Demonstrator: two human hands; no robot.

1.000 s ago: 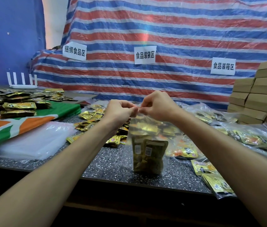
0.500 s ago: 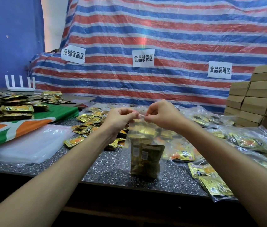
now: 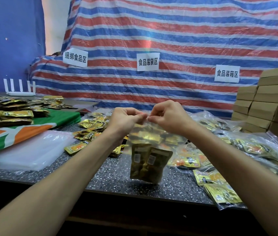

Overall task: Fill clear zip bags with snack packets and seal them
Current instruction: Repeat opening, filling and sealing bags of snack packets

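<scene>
While both hands pinch its top edge, the clear zip bag point(image 3: 147, 150) hangs upright above the front of the speckled table point(image 3: 114, 178), its bottom just over the surface.
- Left hand point(image 3: 123, 119): fingers curled narrow, thumb and forefinger closed on the bag's top edge, left of centre.
- Right hand point(image 3: 167, 116): same narrow pinch on the top edge, fingertips almost touching the left hand's.
- Contents: two gold snack packets point(image 3: 149, 163) upright in the lower half of the bag, label sides facing the camera.
- Change from half a second ago: the pinch points have drawn closer together at the middle of the seal, and the bag now tilts slightly to the right.
- Loose gold packets point(image 3: 90, 128): heaped behind the left wrist.
- Flat empty bags point(image 3: 32, 150): stacked at the left, by the green and orange cloth point(image 3: 15, 133).
- Filled bags point(image 3: 261, 149): piled at the right, in front of the cardboard boxes point(image 3: 274, 106).
- Striped tarpaulin point(image 3: 177, 40): backdrop with three paper signs.
</scene>
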